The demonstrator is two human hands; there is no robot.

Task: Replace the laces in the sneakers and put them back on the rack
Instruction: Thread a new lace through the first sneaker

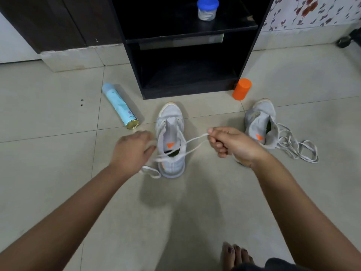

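Head camera, looking down at a pale tiled floor [58,114]. A grey sneaker [171,122] with orange accents stands upright in the middle, toe pointing away toward a black rack [185,92]. Its white lace [195,142] is partly threaded, and two strands stretch from the collar out to the right.

The right hand [232,143] pinches those strands between thumb and curled fingers, holding them taut just right of the sneaker. The left hand [134,147] is blurred at the sneaker's left side, fingers bent where more of the lace runs. Whether it grips the lace cannot be told. A loop of the lace lies on the floor beside the heel.

A second sneaker [260,124] stands farther right, with a loose lace [298,149] tangled on the floor against it.

A pale blue spray can [120,105] lies on its side to the left of the rack. An orange cylinder [242,89] stands at the rack's right front corner. A blue-lidded tub [207,8] sits on the rack's upper shelf. The toes of a bare foot [236,253] show at the bottom edge.
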